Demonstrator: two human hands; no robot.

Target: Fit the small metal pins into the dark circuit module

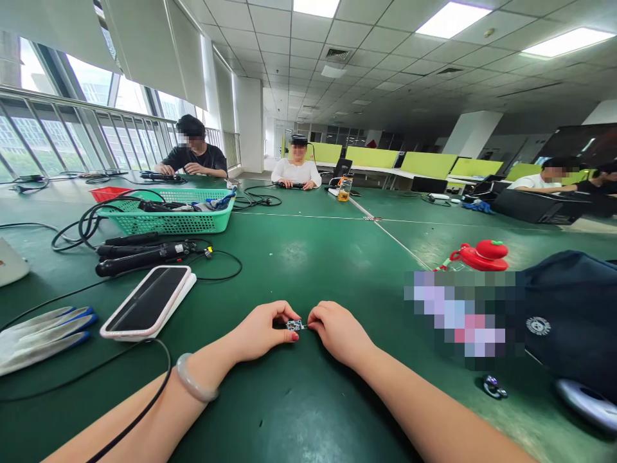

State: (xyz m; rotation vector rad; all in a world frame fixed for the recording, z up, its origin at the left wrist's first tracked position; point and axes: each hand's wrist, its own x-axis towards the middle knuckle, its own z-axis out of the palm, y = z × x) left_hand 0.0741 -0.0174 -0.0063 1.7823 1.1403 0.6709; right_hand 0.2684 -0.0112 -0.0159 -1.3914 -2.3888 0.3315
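Circuit board (pixel 294 325) between left fingers (pixel 281 336)

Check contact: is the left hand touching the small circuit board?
Touching. The head view shows the left hand pinching the small circuit board, with no gap between skin and board.

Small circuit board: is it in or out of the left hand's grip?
In: the left hand pinches the circuit board between thumb and fingers.
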